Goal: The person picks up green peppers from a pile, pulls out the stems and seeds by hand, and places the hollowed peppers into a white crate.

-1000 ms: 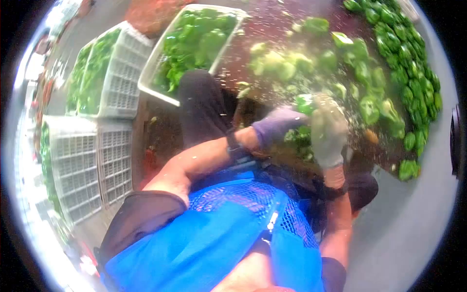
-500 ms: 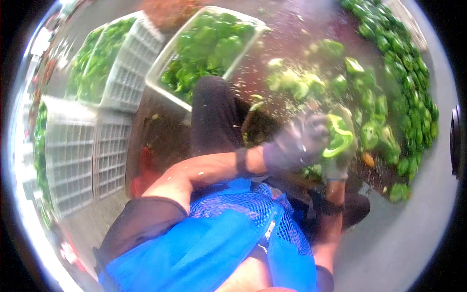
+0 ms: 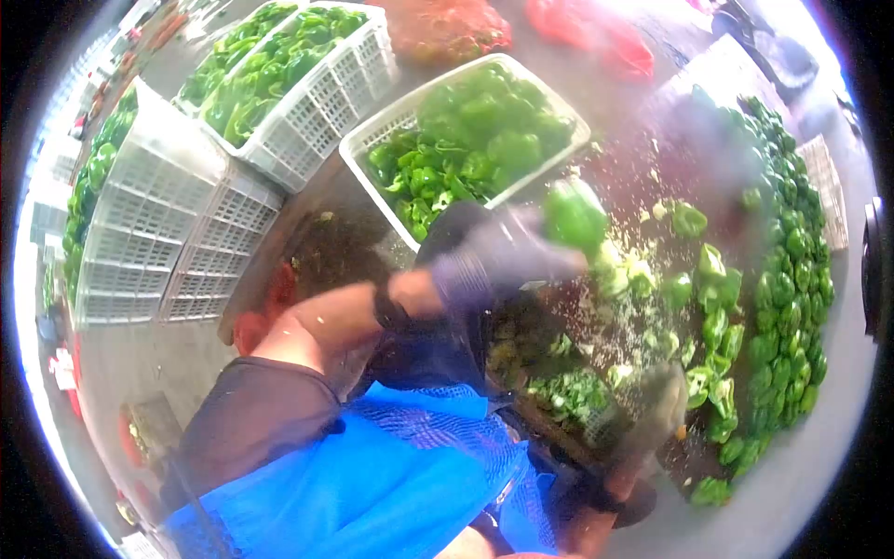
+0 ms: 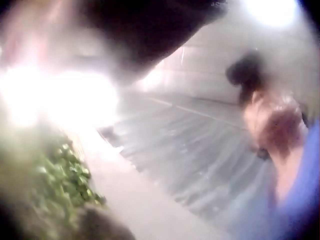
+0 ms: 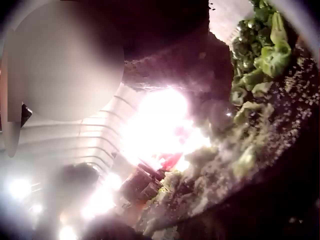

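In the head view the left hand (image 3: pixel 507 261), in a purple-grey glove and motion-blurred, reaches out near the near edge of a white crate (image 3: pixel 372 191). A green pepper (image 3: pixel 575 219) is held at its thumb and fingers. Lower right, the right hand (image 3: pixel 659 405), in a pale glove, is a blur beside cut peppers (image 3: pixel 722 391); its fingers and anything in them cannot be made out. Between the hands lie scattered seeds and pale cores (image 3: pixel 619 270), with chopped green bits (image 3: pixel 573 396) below. Neither wrist view shows a hand's grip clearly.
White crates of green peppers (image 3: pixel 279 70) stand at the left. Along the right edge runs a long row of whole peppers (image 3: pixel 787 307). Red net bags (image 3: pixel 447 33) lie at the back. The right wrist view shows pepper pieces (image 5: pixel 275 60) beside scattered seeds.
The hands, together around an opened pepper half a second ago, have separated. The left moved up and left with a pepper; the right moved lower in the picture. The head view has swung left.
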`<act>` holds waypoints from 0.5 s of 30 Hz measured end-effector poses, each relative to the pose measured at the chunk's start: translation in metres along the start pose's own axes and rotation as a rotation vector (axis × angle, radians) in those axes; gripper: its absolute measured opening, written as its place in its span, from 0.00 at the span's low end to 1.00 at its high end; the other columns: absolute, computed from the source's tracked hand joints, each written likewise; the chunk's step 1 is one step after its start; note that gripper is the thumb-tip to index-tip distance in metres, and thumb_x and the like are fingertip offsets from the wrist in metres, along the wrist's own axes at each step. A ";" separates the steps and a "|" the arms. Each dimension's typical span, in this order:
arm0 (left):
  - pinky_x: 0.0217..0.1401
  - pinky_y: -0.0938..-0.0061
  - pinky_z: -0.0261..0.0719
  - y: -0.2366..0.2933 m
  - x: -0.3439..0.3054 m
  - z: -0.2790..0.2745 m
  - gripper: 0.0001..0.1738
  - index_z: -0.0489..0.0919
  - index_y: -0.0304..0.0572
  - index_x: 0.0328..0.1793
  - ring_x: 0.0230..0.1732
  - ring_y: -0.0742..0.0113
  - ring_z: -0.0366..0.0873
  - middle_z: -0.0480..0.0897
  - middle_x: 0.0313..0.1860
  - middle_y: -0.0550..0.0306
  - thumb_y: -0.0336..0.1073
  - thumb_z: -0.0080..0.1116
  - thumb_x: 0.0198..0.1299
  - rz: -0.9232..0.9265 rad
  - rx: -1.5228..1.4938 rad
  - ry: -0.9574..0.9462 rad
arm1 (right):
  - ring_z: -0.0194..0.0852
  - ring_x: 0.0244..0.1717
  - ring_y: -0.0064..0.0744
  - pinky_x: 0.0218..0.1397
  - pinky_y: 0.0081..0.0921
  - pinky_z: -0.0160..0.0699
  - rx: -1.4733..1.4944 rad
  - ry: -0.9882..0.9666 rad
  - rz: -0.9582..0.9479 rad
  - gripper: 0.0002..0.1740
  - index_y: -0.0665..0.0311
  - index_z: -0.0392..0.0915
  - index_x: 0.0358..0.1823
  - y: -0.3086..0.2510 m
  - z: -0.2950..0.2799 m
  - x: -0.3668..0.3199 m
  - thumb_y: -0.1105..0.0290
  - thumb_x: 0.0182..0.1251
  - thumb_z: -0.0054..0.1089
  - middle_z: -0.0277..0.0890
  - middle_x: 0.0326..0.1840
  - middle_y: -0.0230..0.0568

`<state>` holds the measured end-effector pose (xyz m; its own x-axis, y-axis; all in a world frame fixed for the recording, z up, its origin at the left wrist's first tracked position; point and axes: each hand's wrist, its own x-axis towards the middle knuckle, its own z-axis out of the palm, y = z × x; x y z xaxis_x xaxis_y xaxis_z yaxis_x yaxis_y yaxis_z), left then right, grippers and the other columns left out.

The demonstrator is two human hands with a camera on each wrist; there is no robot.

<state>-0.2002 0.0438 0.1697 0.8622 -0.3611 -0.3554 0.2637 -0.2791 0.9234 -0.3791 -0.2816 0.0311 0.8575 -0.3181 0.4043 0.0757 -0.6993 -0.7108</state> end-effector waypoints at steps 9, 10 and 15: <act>0.36 0.79 0.75 -0.157 0.211 -0.217 0.13 0.83 0.41 0.45 0.32 0.75 0.76 0.82 0.36 0.64 0.42 0.59 0.65 -0.082 -0.202 0.283 | 0.77 0.47 0.34 0.51 0.29 0.78 0.067 -0.100 0.585 0.21 0.70 0.77 0.54 -0.002 0.019 -0.045 0.61 0.75 0.42 0.79 0.48 0.46; 0.37 0.78 0.76 -0.162 0.229 -0.223 0.13 0.83 0.41 0.45 0.32 0.75 0.76 0.82 0.36 0.64 0.42 0.60 0.65 -0.050 -0.189 0.266 | 0.77 0.45 0.33 0.49 0.27 0.78 0.186 -0.125 0.653 0.23 0.71 0.76 0.55 0.010 0.016 -0.054 0.58 0.75 0.43 0.78 0.46 0.45; 0.44 0.78 0.79 -0.199 0.352 -0.241 0.16 0.79 0.40 0.52 0.35 0.74 0.78 0.83 0.39 0.64 0.42 0.60 0.64 0.282 -0.311 -0.033 | 0.78 0.42 0.35 0.45 0.29 0.80 0.365 0.096 0.889 0.23 0.72 0.76 0.55 -0.030 0.038 -0.032 0.57 0.74 0.48 0.79 0.47 0.47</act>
<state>0.1550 0.1872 -0.1040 0.9064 -0.4144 -0.0821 0.1416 0.1149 0.9832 -0.3890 -0.2262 0.0174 0.6340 -0.6975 -0.3339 -0.4135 0.0591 -0.9086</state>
